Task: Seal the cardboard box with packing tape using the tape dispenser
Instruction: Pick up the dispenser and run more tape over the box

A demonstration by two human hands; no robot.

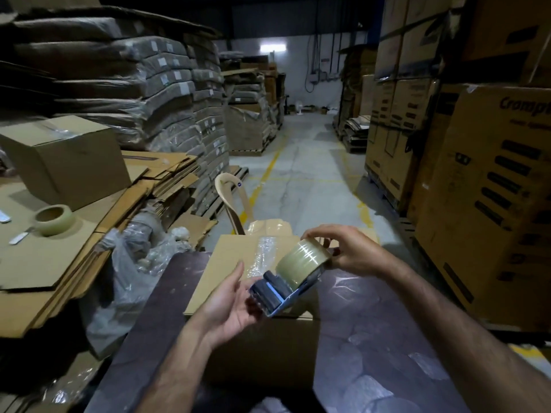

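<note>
A brown cardboard box [226,263] stands on a dark table [372,338] in front of me, with a strip of clear tape along its top seam. Above the box I hold a tape dispenser [280,289] carrying a roll of tan packing tape [302,260]. My left hand [229,299] cups the dispenser's dark roller end from below, palm up. My right hand [343,251] grips the tape roll at its far side, fingers curled over the top.
To the left lies a pile of flattened cartons with a spare tape roll [53,216] and a sealed box [65,159]. Crumpled plastic wrap [131,269] sits by the table. A plastic chair [235,201] stands behind the box. Stacked cartons [492,189] line the aisle's right side.
</note>
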